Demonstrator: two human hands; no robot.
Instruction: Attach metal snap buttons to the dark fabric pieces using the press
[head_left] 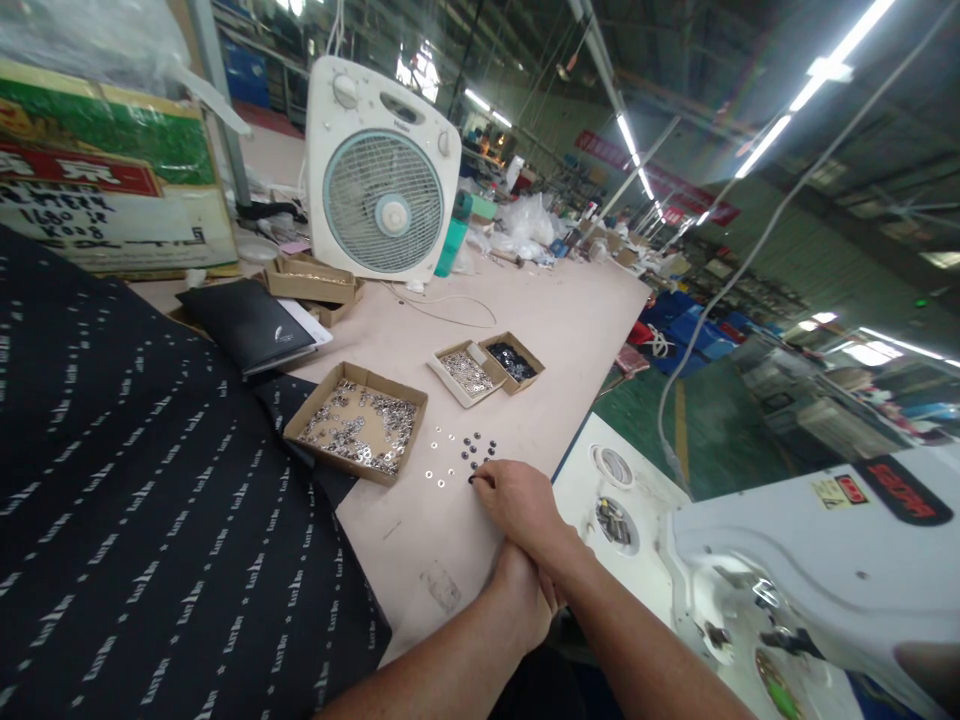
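Note:
My right hand reaches onto the pale table, its fingertips pinched on a small dark snap piece. That piece lies at the edge of a scatter of loose silver rings and dark studs. My left hand rests at the table's near edge, under my right wrist, and its fingers are hidden. A shallow cardboard tray of silver rings sits just left of the scatter. Black fabric with white lettering covers the left of the table.
Two small trays stand further back, one with silver parts and one with dark parts. Behind them are a white fan, a black notebook, cardboard boxes and a signboard. A white press machine stands at the right.

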